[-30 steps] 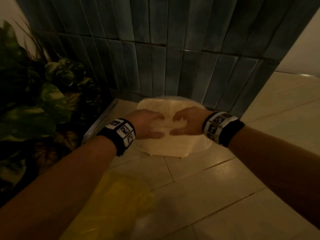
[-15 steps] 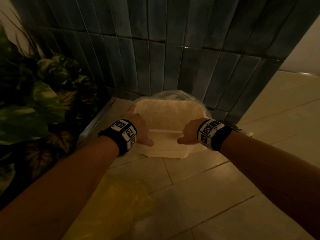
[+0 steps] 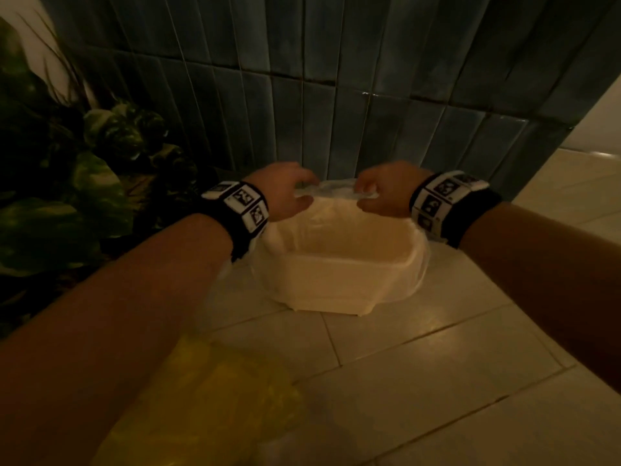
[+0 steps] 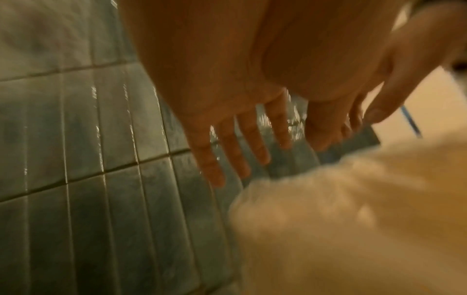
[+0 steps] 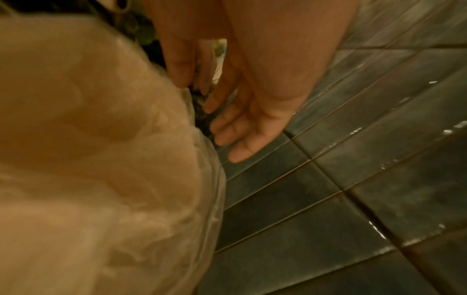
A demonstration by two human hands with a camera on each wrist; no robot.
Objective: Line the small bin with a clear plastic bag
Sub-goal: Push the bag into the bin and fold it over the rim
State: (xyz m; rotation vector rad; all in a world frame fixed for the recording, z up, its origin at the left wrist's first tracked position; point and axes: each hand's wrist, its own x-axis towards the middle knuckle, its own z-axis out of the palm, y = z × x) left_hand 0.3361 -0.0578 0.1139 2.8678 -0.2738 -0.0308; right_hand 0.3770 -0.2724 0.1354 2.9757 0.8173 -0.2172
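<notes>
Hands: left hand [image 3: 285, 191] and right hand [image 3: 379, 193] each pinch the clear plastic bag [image 3: 336, 189] at the small bin [image 3: 336, 277]'s far rim; best to stretch it evenly over that edge.

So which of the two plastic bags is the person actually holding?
The clear plastic bag draped over the cream bin: the left hand and right hand pinch its edge at the far rim. The yellow plastic bag lies untouched on the floor.
</notes>
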